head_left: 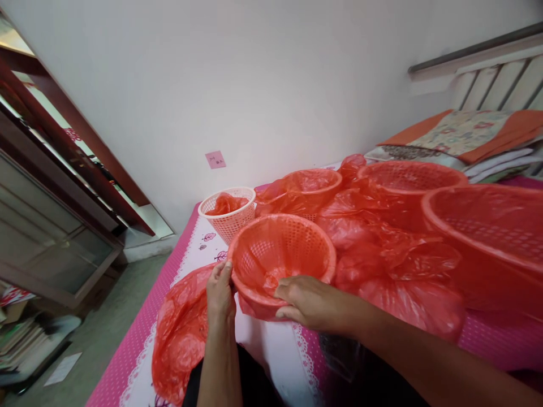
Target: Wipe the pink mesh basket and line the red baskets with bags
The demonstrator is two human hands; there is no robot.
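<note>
A round wastebasket (254,249) with perforated walls stands in front of me, lined with a thin red plastic bag (271,277) folded over its rim. At its left side my left hand (220,291) is closed on the bag-covered rim, thumb on top. My right hand (311,302) grips the near rim, with the fingers over the inner side and the thumb outside. Left of the basket, a loose red plastic bag (182,333) lies spread on the bed, partly behind my left forearm.
A white wastebasket (231,220) with red plastic inside stands behind. Several red-lined baskets, including a large one (487,226), crowd the right side. Crumpled red bags (399,282) lie between them. Folded bedding (466,133) is stacked at the back right. The bed's pink edge (139,322) drops to the floor.
</note>
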